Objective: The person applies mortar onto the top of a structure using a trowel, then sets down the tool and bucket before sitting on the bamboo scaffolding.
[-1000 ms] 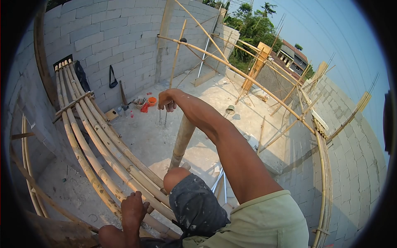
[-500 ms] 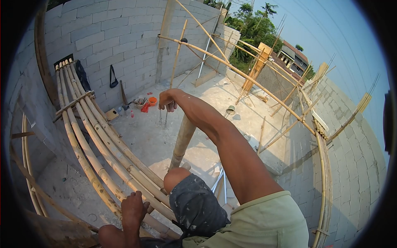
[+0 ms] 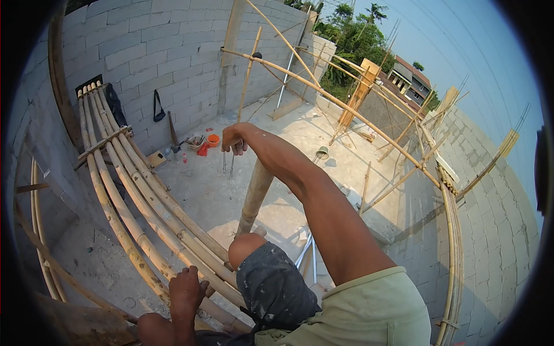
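Observation:
My right hand (image 3: 234, 140) is stretched out ahead with its fingers curled downward. Thin dark rods (image 3: 232, 164) show just below the fingers; whether they are held or stand on the floor behind, I cannot tell. Under my right forearm rises a thick bamboo post (image 3: 254, 196), its top hidden by the arm. My left hand (image 3: 186, 288) is closed near my left knee, above a row of long bamboo poles (image 3: 167, 222). Anything inside its fingers is hidden. My right knee, in paint-spotted dark shorts, is bent beside the poles.
A crosspiece (image 3: 104, 147) spans the poles at their far end. Below on the concrete floor stand an orange bucket (image 3: 213, 140) and a green bucket (image 3: 322, 152). Bamboo scaffolding (image 3: 346, 109) crosses ahead. Grey block walls (image 3: 167, 46) enclose the area; more bamboo poles (image 3: 452, 259) run along the right.

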Tool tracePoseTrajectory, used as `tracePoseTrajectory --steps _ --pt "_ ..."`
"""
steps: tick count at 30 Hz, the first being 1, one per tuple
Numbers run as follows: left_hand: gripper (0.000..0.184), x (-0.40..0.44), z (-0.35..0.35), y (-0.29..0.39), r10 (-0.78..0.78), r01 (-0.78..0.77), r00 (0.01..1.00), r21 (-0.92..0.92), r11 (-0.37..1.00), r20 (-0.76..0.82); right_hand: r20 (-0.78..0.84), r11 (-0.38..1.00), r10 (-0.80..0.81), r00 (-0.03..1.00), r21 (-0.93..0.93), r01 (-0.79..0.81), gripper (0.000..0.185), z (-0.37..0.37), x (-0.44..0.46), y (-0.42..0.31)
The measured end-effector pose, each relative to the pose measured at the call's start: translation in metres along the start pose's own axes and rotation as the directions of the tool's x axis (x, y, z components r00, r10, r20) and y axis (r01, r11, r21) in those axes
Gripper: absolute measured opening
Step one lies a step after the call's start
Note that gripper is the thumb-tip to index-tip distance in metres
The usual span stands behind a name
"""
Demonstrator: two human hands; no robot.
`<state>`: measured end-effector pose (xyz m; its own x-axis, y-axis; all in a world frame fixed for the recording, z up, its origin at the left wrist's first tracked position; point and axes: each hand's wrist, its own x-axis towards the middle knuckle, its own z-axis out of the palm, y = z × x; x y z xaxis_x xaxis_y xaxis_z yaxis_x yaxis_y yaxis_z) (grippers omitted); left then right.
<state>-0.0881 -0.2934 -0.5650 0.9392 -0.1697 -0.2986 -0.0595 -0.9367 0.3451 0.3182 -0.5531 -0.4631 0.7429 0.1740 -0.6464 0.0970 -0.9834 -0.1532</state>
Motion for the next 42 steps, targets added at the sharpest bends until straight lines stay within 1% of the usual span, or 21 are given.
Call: tracePoseTrajectory --steps 5,7,11,13,23,25,35,37,42 --pt "0.050 0.0005 0.0016 -0.0014 0.005 -0.005 1.000 -0.001 1.000 -0.004 -0.022 1.000 -0.008 1.000 0.002 0.008 0.040 0.0005 -0.0024 -0.0007" --pt "0.049 0.0005 0.0018 -0.0012 0.002 -0.002 1.000 0.002 1.000 -0.003 0.007 1.000 0.008 1.000 -0.010 -0.007 0.041 -0.0008 0.0002 -0.0009" --pt "0.049 0.0009 0.0034 -0.0024 0.007 -0.007 1.000 0.002 1.000 -0.007 -0.014 1.000 -0.002 1.000 0.000 0.002 0.042 0.0003 0.0029 0.0006" --pt "0.049 0.0016 0.0045 -0.0033 0.012 -0.012 1.000 0.006 1.000 -0.006 0.010 1.000 -0.005 1.000 0.008 0.005 0.043 -0.0003 0.0024 0.0001" --pt "0.052 -0.0005 0.0024 -0.0028 0.017 -0.017 1.000 0.007 1.000 -0.001 0.015 1.000 -0.015 1.000 0.009 0.015 0.044 -0.0006 0.0013 0.0005" --pt "0.053 -0.0003 0.0017 -0.0024 0.014 -0.014 1.000 0.008 1.000 0.004 0.028 1.000 0.007 1.000 0.004 -0.007 0.044 -0.0011 0.0050 0.0008" --pt "0.053 0.0005 0.0038 -0.0043 0.020 -0.020 1.000 0.013 1.000 -0.003 0.020 1.000 -0.002 1.000 0.010 0.002 0.043 -0.0004 0.0056 0.0019" --pt "0.052 0.0003 0.0035 -0.0039 0.017 -0.017 1.000 0.017 1.000 -0.004 -0.006 1.000 -0.001 1.000 0.009 0.001 0.044 0.0006 0.0043 0.0018" --pt "0.052 0.0002 0.0028 -0.0037 0.019 -0.019 1.000 0.010 1.000 -0.004 0.018 1.000 -0.005 1.000 -0.002 0.005 0.045 -0.0009 0.0054 0.0018"
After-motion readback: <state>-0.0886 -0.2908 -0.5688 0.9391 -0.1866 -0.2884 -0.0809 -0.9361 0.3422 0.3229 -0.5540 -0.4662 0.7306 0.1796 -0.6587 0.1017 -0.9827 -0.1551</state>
